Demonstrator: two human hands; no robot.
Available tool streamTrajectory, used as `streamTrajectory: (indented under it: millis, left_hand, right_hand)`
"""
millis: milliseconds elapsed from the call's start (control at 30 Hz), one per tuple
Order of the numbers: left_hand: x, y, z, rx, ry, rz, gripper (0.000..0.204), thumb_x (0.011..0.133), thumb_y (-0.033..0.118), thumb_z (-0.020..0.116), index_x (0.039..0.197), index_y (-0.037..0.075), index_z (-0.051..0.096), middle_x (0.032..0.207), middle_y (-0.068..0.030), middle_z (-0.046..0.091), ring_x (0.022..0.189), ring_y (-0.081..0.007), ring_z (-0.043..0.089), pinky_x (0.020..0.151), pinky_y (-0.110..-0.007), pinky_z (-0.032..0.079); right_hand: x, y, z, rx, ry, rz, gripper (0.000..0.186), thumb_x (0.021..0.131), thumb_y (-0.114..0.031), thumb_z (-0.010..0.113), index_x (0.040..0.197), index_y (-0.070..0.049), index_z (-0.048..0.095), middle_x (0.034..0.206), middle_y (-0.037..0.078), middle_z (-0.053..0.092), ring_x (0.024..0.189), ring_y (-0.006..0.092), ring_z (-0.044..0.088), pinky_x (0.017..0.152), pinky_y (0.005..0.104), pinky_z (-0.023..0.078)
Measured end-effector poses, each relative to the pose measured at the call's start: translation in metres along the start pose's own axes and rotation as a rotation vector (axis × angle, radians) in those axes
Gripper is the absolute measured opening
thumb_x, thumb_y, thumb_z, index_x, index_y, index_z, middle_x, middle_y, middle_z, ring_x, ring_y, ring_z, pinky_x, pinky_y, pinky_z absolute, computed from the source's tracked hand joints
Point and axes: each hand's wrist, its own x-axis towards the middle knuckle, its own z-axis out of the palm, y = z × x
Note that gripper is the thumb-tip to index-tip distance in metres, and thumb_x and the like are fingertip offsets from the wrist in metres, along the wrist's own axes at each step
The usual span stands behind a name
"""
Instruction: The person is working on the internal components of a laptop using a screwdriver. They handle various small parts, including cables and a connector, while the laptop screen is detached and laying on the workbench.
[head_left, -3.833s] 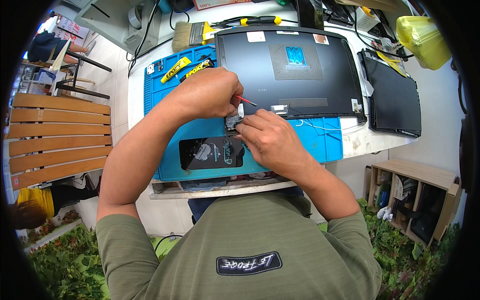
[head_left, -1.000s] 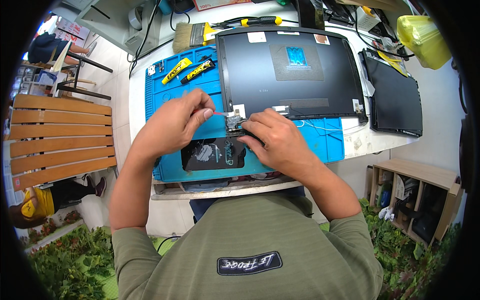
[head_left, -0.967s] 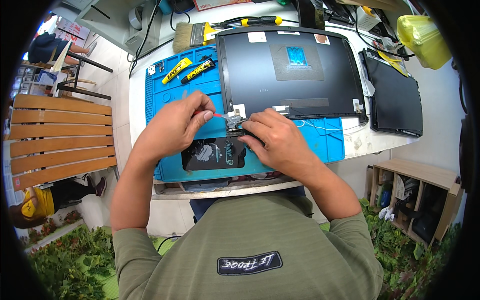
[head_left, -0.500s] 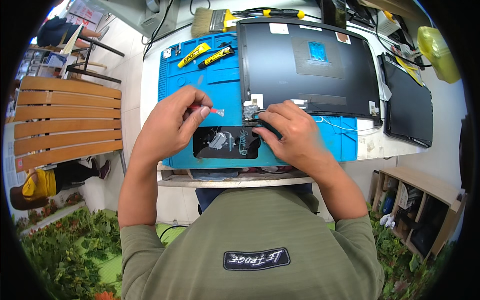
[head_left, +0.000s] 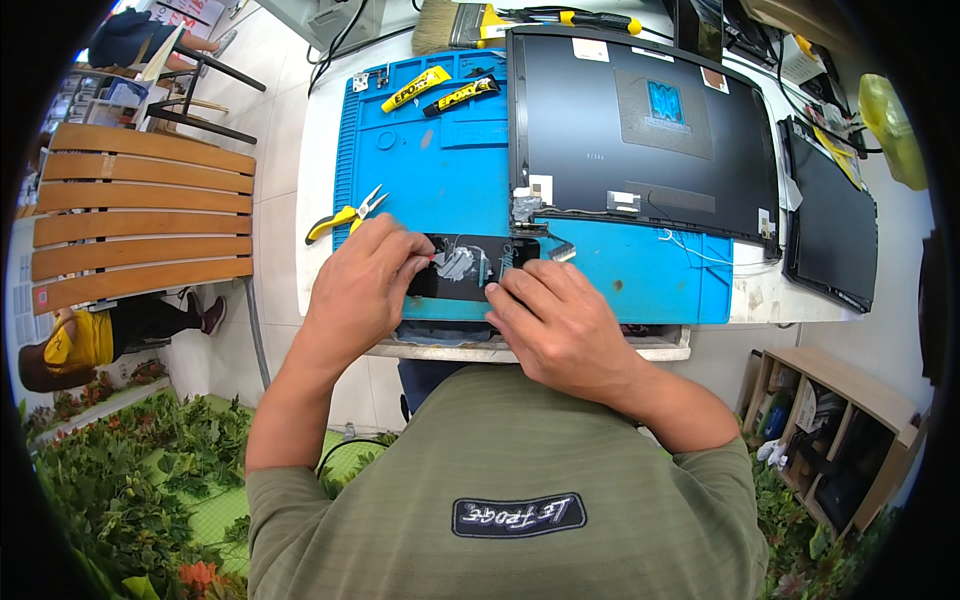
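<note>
A black phone-shaped panel (head_left: 425, 285) lies on the blue work mat (head_left: 440, 185) near its front edge. Grey paste (head_left: 460, 262) is smeared across the panel's middle. My left hand (head_left: 362, 280) is closed in a pinch on a thin red stick (head_left: 431, 258), whose tip is at the paste; most of the stick is hidden. My right hand (head_left: 560, 318) is closed at the panel's near right part, thumb and fingertips against it. Beyond it rests a dark laptop lid (head_left: 570, 130), with a metal hinge (head_left: 526, 205) at its near left corner.
Yellow-handled pliers (head_left: 345, 216) lie beyond my left hand. Two glue tubes, one yellow (head_left: 416, 89) and one black (head_left: 461, 95), are on the mat. Farther back are a wide brush (head_left: 450, 28) and a screwdriver (head_left: 600, 21). Another dark panel (head_left: 830, 220) sits at the right.
My left hand has brought the red stick down from above the mat to the paste. The right hand has moved from the laptop hinge to the black panel. The pliers have come into sight.
</note>
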Motion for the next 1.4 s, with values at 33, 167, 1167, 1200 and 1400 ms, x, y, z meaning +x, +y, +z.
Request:
streamTrajectory:
  millis: [33, 167, 1167, 1200, 1400]
  left_hand:
    - [0.002, -0.001, 0.001, 0.018, 0.01, 0.016, 0.012, 0.104, 0.006, 0.085, 0.115, 0.008, 0.08, 0.106, -0.0096, 0.07, 0.1, -0.0342, 0.073, 0.085, -0.047, 0.059]
    - [0.008, -0.003, 0.002, 0.053, 0.006, 0.089, 0.014, 0.103, 0.003, 0.084, 0.115, 0.008, 0.079, 0.106, -0.0098, 0.07, 0.099, -0.0344, 0.073, 0.085, -0.047, 0.059]
    - [0.076, -0.008, -0.02, -0.292, -0.197, 0.022, 0.015, 0.115, 0.015, 0.079, 0.115, 0.0, 0.081, 0.106, -0.0101, 0.074, 0.092, -0.0227, 0.069, 0.084, -0.035, 0.056]
    - [0.086, -0.01, -0.016, -0.292, -0.203, 0.047, 0.018, 0.116, 0.017, 0.079, 0.114, -0.001, 0.081, 0.106, -0.0097, 0.074, 0.093, -0.0219, 0.069, 0.085, -0.034, 0.055]
    - [0.111, -0.015, 0.015, -0.541, -0.353, -0.18, 0.024, 0.11, 0.024, 0.088, 0.121, 0.003, 0.09, 0.099, -0.0019, 0.081, 0.088, -0.0126, 0.066, 0.082, -0.033, 0.055]
  right_hand:
    - [0.0, 0.0, 0.003, -0.033, -0.005, -0.01, 0.035, 0.098, -0.016, 0.089, 0.122, 0.008, 0.083, 0.119, 0.015, 0.075, 0.116, 0.0324, 0.07, 0.102, 0.0479, 0.057]
    - [-0.003, -0.003, 0.005, -0.119, -0.066, -0.003, 0.036, 0.1, -0.02, 0.086, 0.123, 0.007, 0.083, 0.128, 0.017, 0.075, 0.126, 0.0339, 0.07, 0.115, 0.0522, 0.051]
    - [-0.014, -0.004, -0.011, 0.061, 0.197, 0.051, 0.032, 0.088, -0.008, 0.099, 0.114, -0.001, 0.082, 0.121, 0.015, 0.081, 0.112, 0.0322, 0.075, 0.093, 0.0484, 0.055]
    - [-0.012, 0.0, -0.017, 0.07, 0.22, 0.068, 0.032, 0.087, -0.008, 0.1, 0.113, -0.002, 0.081, 0.12, 0.014, 0.08, 0.11, 0.0319, 0.074, 0.092, 0.0483, 0.055]
    - [0.008, 0.042, -0.023, -0.019, 0.285, 0.251, 0.036, 0.09, -0.015, 0.102, 0.117, -0.004, 0.081, 0.114, 0.012, 0.079, 0.104, 0.0325, 0.072, 0.092, 0.0471, 0.055]
